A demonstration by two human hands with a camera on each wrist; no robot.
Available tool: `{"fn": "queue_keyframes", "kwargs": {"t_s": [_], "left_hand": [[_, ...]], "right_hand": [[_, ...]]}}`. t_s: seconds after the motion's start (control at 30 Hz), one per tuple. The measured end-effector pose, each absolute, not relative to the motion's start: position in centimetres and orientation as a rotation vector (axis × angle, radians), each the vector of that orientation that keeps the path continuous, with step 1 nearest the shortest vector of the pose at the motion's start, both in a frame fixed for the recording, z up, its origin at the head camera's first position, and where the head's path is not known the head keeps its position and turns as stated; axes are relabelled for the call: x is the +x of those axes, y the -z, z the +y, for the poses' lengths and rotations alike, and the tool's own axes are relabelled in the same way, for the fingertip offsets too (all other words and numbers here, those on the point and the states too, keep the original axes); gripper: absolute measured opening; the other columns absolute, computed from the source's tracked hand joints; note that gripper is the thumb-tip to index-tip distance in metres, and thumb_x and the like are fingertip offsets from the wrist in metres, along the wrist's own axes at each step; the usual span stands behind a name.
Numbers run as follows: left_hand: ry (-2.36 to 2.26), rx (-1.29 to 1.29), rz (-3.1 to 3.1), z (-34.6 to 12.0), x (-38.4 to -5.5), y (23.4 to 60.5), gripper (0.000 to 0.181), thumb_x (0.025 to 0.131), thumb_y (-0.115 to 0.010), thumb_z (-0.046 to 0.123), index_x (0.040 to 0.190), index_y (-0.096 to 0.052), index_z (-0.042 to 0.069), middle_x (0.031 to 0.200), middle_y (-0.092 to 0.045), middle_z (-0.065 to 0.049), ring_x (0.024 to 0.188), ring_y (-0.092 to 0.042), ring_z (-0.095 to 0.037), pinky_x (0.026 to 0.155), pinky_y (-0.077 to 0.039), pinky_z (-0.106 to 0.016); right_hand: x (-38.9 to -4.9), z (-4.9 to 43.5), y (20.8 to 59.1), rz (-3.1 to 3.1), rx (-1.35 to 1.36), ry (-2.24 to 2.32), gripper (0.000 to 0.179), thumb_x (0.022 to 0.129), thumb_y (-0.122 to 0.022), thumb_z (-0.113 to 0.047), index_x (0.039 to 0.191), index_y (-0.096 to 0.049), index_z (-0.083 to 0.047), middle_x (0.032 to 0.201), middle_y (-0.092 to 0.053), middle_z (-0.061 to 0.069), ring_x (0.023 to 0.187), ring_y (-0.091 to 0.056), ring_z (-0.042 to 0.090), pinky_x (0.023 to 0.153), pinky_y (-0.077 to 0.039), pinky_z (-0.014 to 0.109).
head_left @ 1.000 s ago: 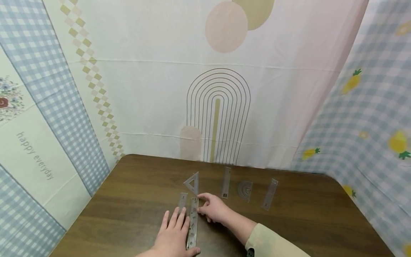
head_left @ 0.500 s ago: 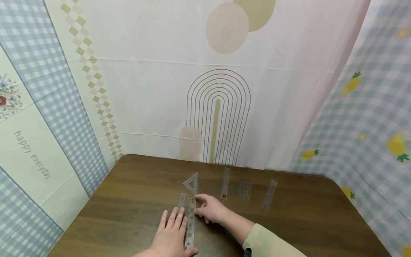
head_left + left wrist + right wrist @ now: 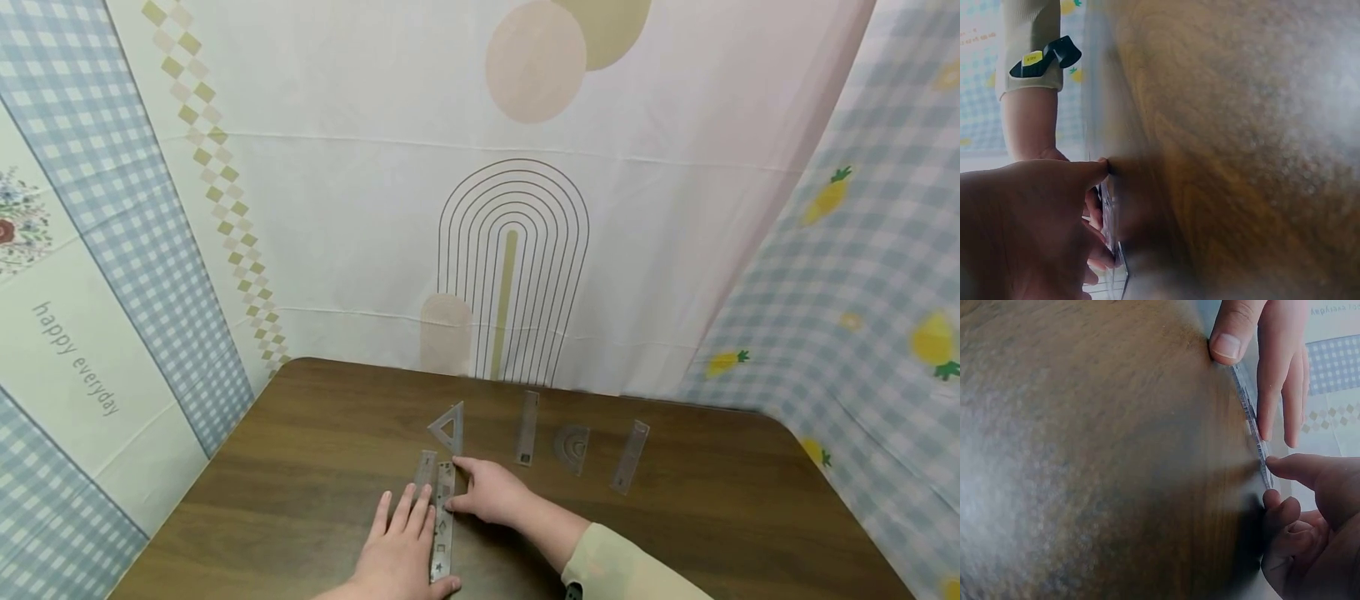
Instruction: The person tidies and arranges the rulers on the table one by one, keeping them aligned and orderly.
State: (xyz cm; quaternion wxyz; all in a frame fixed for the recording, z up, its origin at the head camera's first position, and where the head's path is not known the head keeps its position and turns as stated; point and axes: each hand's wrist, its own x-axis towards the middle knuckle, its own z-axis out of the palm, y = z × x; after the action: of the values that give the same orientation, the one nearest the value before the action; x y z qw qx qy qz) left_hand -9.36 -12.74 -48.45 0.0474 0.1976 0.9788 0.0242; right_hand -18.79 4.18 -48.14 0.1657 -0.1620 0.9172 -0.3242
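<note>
Nearest, the left hand (image 3: 397, 546) is spread loosely on the desk (image 3: 300, 467), fingers extended and gripping nothing, its thumb tip at the near end of a stencil ruler (image 3: 441, 542). That clear ruler, cut with small shapes, lies on the desk along the left hand's inner side and points away from the person. The right hand (image 3: 491, 492), in a pale sleeve (image 3: 626, 562), has index finger and thumb at the ruler's right edge, toward the far end, its other fingers folded in; I cannot tell from these angles whether it pinches the ruler or only presses it. A second clear ruler (image 3: 426, 467) sits just left of the first, partly hidden by the left fingertips.

Beyond the stencil ruler lies a triangular set square (image 3: 456, 439). Farther right are another ruler (image 3: 528, 427), a protractor (image 3: 573, 450) and a tilted ruler (image 3: 630, 457), spaced apart. Behind the desk hangs a white cloth (image 3: 337, 217) printed with arches and circles, with blue checked cloths on both sides.
</note>
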Motion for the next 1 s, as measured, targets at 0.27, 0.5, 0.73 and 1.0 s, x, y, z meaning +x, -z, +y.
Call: {"fn": "queue_keyframes", "kwargs": {"t_s": [0.27,0.5,0.73,1.0], "left_hand": [[-0.086,0.612,2.976,-12.75,-9.25,48.51,0.097,0.082,-0.053,0.077,0.144,-0.050,0.002,0.159,-0.031,-0.015,0.148,-0.021,-0.036,0.116,-0.012,-0.060],[-0.070,0.617,2.963,-12.82,-9.32,48.56,0.097,0.083,-0.051,0.077,0.144,-0.050,0.002,0.160,-0.030,-0.014,0.148,-0.020,-0.036,0.116,-0.012,-0.061],[-0.091,0.593,2.940,-12.86,-9.48,48.63,0.097,0.083,-0.052,0.077,0.146,-0.049,0.003,0.160,-0.029,-0.014,0.149,-0.019,-0.035,0.116,-0.011,-0.061],[-0.103,0.589,2.949,-12.85,-9.59,48.42,0.096,0.084,-0.052,0.075,0.146,-0.048,0.003,0.160,-0.029,-0.014,0.149,-0.019,-0.036,0.116,-0.010,-0.061]], "right_hand": [[-18.52,4.08,47.81,2.688,-0.475,0.775,0.070,0.085,-0.078,-0.037,0.144,-0.052,-0.009,0.081,-0.068,0.005,0.070,-0.063,0.019,0.061,-0.049,0.033],[-18.10,3.88,47.90,2.789,-0.520,0.635,0.065,0.086,-0.076,-0.041,0.141,-0.057,-0.013,0.133,-0.063,0.010,0.118,-0.061,0.027,0.092,-0.052,0.046],[-17.80,3.80,48.11,2.834,-0.542,0.569,0.062,0.088,-0.073,-0.044,0.140,-0.058,-0.015,0.129,-0.066,0.008,0.115,-0.064,0.026,0.090,-0.053,0.045],[-17.90,3.87,48.14,2.838,-0.533,0.579,0.062,0.089,-0.073,-0.044,0.141,-0.058,-0.015,0.130,-0.065,0.008,0.115,-0.063,0.026,0.091,-0.053,0.045]]}}
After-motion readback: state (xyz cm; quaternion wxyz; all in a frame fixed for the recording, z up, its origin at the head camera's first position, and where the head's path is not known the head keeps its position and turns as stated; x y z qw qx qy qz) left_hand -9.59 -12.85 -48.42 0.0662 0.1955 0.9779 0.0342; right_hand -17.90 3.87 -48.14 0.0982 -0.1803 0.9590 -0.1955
